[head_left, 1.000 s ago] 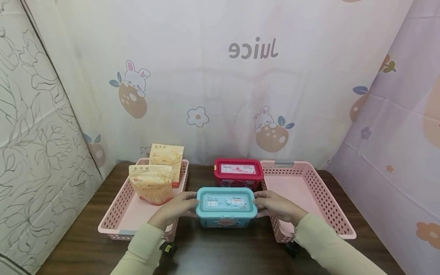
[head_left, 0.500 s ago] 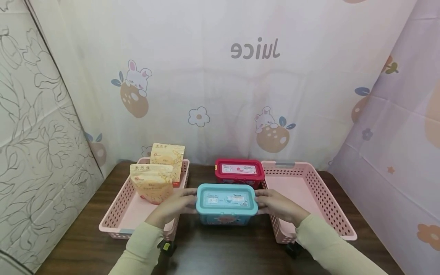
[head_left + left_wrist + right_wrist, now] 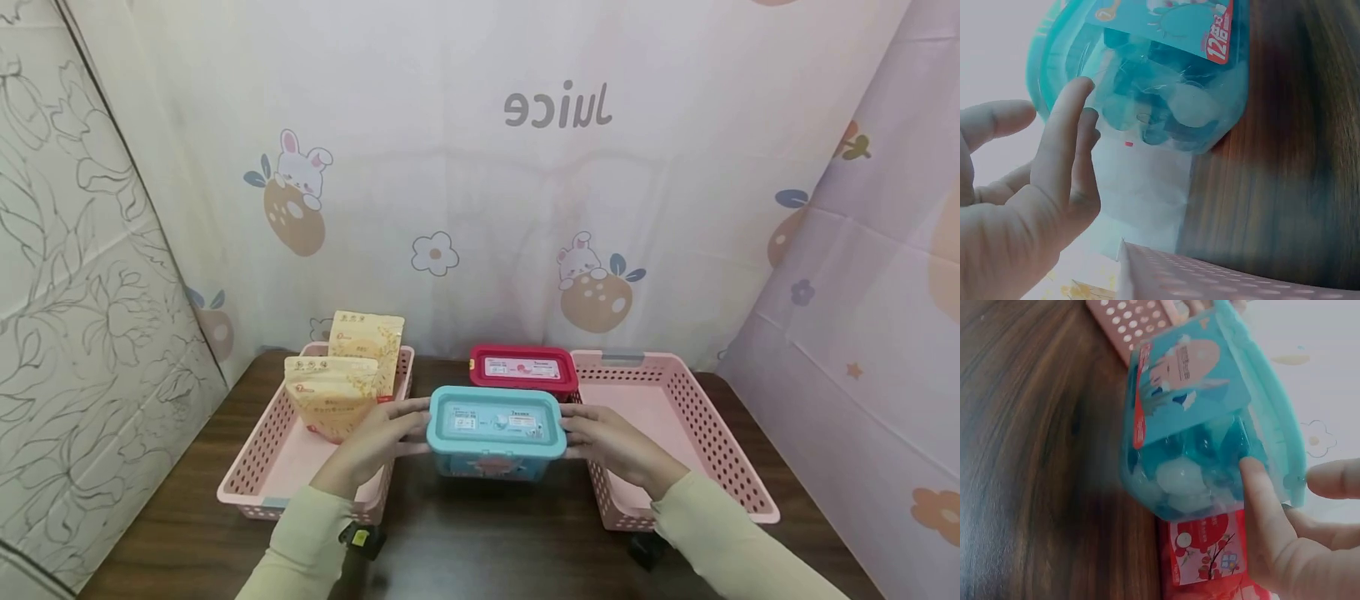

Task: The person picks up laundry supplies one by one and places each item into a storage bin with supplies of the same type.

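A teal lidded box [image 3: 497, 423] is held level between both hands, a little above the table. Rounded blue and white pods show through its clear side in the wrist views. My left hand [image 3: 378, 446] presses the box's left end with nearly straight fingers. From the other side, my right hand [image 3: 618, 446] presses the right end, its fingertips [image 3: 1254, 472] against the wall below the lid. Behind the teal box stands a similar red lidded box [image 3: 522, 367], its lower front hidden in the head view; the right wrist view shows its printed side [image 3: 1207, 547].
To the left, a pink perforated basket [image 3: 258, 454] holds two yellow pouches [image 3: 337, 400] standing upright. A second pink basket [image 3: 693, 417] lies to the right, beside the red box. Dark wooden table [image 3: 480, 550] lies in front; a printed curtain [image 3: 465, 192] hangs behind.
The teal box has risen off the table between both hands, and now covers more of the red box's front. The baskets, pouches and red box have stayed in place.
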A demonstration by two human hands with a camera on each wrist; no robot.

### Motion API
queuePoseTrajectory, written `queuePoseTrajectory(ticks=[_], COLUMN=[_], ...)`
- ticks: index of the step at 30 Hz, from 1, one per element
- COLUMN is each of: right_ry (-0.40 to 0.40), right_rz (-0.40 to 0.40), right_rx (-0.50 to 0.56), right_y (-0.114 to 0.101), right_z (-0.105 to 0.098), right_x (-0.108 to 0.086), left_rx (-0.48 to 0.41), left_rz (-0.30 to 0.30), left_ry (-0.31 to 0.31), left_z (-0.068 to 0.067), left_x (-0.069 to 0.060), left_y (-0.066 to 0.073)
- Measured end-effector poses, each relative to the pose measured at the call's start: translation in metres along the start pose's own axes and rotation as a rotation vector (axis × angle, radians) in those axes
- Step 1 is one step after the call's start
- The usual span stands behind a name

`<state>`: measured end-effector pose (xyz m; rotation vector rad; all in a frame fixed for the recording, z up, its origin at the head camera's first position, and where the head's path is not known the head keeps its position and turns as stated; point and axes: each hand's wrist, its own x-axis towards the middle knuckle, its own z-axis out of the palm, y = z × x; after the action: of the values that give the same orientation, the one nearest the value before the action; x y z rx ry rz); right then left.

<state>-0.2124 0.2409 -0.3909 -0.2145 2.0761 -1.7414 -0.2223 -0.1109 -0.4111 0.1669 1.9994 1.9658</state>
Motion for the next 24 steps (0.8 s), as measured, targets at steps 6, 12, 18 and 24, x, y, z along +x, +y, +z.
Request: queuePoseTrajectory(ticks=[6, 12, 18, 24], right_ry=[0.058, 0.114, 0.151, 0.181], right_rz=[0.004, -0.01, -0.038, -0.076], right_rx=[0.078, 0.146, 0.214, 0.252], right_y=[-0.002, -0.004, -0.006, -0.007], right_z=[0.002, 0.003, 0.002, 0.002], right_x=[-0.002, -0.006, -0.008, -0.01], left_rx=[-0.07, -0.16, -0.247, -0.292], left_rz=[0.012, 0.036, 0.018, 0.03], left_ry=[0.035, 0.071, 0.112, 0.117], left_z=[0.002, 0.006, 0.01, 0.013], left_x=[0.001, 0.002, 0.003, 0.006], left_y=[0.002, 0.003, 0.005, 0.005])
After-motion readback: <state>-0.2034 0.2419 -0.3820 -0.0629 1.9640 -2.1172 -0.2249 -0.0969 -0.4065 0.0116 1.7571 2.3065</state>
